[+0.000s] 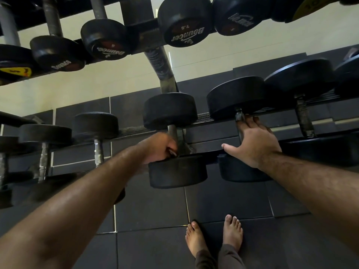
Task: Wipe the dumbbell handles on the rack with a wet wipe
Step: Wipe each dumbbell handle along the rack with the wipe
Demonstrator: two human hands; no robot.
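Note:
Black round-headed dumbbells lie on the lower shelf of the rack [217, 118]. My left hand [159, 147] is closed around the metal handle [172, 131] of the middle dumbbell [171, 111], close to its near head. A small pale scrap shows by that handle; I cannot tell if it is the wipe. My right hand [252, 144] lies flat over the handle [239, 116] of the dumbbell to the right [235, 96]. Its fingers stretch along the bar toward the far head and its thumb is spread to the left. Whatever is under either palm is hidden.
An upper shelf [143, 26] holds several more dumbbells overhead, carried by a slanted post [161, 70]. More dumbbells sit at the left [95, 125] and right [299, 76] of the lower shelf. My bare feet [213, 235] stand on black rubber floor tiles [151, 206].

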